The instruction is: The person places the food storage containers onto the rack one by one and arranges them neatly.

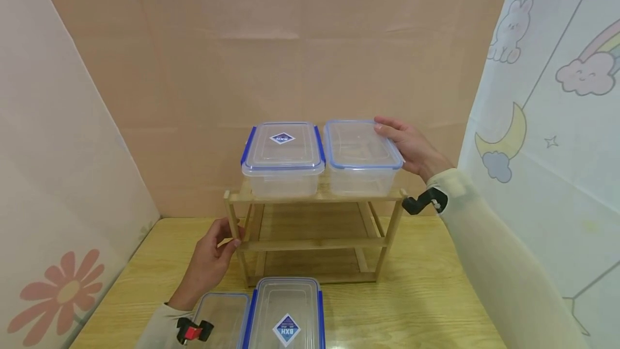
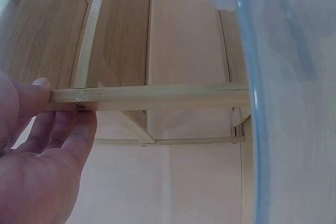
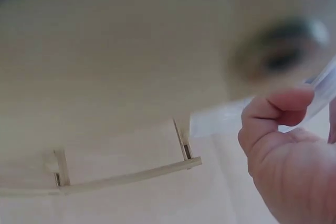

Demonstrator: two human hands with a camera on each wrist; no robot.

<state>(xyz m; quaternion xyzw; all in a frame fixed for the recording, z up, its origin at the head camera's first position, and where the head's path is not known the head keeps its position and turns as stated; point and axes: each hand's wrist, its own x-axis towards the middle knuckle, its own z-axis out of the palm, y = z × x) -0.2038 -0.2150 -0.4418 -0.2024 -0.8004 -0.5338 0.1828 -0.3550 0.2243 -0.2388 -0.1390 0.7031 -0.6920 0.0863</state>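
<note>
A wooden rack with shelves [image 1: 315, 244] stands on the table. My left hand [image 1: 210, 257] grips its front left upright; in the left wrist view the thumb and fingers lie on opposite sides of that wooden post [image 2: 157, 97]. On the top shelf, to the right, sits a clear plastic food container [image 1: 360, 147] with a light-blue-edged lid. My right hand [image 1: 411, 147] holds this container by its right side, thumb over the lid's edge near the back corner. The right wrist view shows my bent thumb [image 3: 286, 103] at the clear plastic, much of it covered by a blurred sleeve.
Left of the held container, a second clear container [image 1: 283, 155] with dark blue clips shares the top shelf. Before the rack, a clip-lidded container [image 1: 288, 303] and another light-blue-edged one [image 1: 225, 311] stand on the table [image 1: 421, 295]. Covered walls enclose the back and both sides.
</note>
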